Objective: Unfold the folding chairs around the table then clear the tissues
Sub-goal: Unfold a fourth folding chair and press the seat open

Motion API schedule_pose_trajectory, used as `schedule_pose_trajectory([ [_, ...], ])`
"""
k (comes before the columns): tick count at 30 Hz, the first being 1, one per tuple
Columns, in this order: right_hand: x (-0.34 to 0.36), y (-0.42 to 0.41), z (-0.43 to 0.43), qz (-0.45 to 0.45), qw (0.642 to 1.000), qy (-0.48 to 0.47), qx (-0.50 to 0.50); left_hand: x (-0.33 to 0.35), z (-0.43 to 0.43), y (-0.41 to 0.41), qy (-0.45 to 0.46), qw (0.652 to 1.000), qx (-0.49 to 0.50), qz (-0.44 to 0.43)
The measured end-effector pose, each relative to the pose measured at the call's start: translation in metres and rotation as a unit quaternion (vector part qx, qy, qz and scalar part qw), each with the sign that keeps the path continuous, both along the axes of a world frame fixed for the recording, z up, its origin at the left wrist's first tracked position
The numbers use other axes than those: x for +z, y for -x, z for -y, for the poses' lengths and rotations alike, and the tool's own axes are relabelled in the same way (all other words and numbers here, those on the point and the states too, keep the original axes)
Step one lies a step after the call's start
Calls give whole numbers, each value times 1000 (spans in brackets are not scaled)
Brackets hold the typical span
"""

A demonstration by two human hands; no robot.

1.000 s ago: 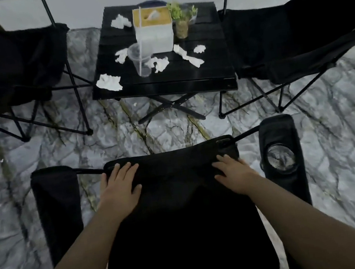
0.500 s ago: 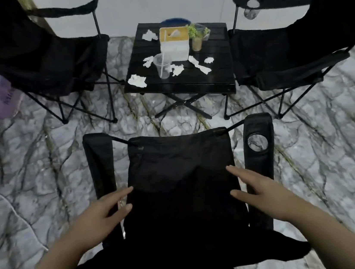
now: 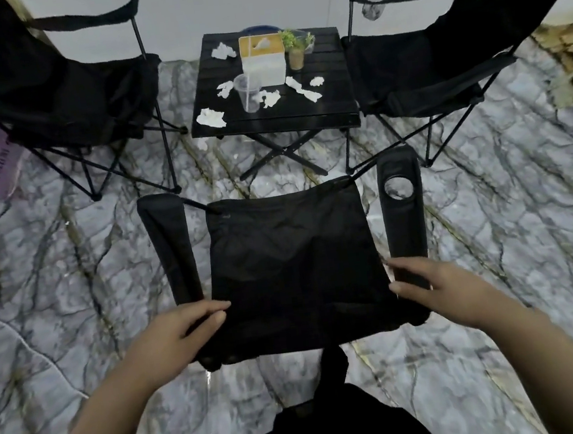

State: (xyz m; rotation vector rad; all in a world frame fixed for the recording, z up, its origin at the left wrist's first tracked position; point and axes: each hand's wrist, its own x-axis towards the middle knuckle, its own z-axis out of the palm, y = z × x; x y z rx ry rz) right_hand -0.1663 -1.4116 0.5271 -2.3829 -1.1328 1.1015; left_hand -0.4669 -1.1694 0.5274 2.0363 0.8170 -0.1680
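Your left hand (image 3: 180, 331) and right hand (image 3: 436, 288) hover loose-fingered, gripping nothing, at the near corners of the black fabric folding chair (image 3: 289, 252), perhaps brushing its creased cloth.

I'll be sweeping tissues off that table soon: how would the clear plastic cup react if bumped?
The cup looks empty and thin-walled, so it is probably very light and easily shoved. It stands tall on a narrower base, so it would likely tip, then roll across the table.
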Motion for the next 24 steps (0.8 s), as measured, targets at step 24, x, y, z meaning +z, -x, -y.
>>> schedule_pose_trajectory([
  [24, -26, -44, -12, 285, 950, -98, 81, -20, -74, -42, -168, 985, -39, -28],
])
